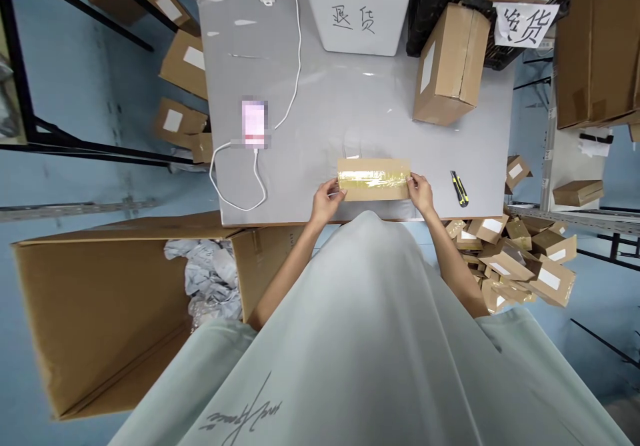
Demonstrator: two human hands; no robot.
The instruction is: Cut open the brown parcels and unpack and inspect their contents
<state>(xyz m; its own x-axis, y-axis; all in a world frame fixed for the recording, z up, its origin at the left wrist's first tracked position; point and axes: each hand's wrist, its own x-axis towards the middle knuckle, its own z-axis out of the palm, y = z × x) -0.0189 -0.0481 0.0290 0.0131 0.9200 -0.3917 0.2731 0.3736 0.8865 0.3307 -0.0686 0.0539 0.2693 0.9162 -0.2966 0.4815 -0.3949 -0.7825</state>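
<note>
A small brown cardboard box (375,195) lies across the front of the grey table, with a strip of shiny yellowish tape (373,179) along its upper face. My left hand (327,201) grips its left end between thumb and fingers. At the opposite end, my right hand (420,191) holds the box's right edge in the same way. The underside of the box is hidden. To the right of my right hand lies a yellow and black box cutter (459,189), touched by neither hand.
A phone with a blurred screen (255,123) lies on the table (350,99) with a white cable. Behind stand a white bin (357,23), a taller carton (450,66) and a black crate (420,13). Below left is a large open carton (110,319); small parcels (515,259) heap at right.
</note>
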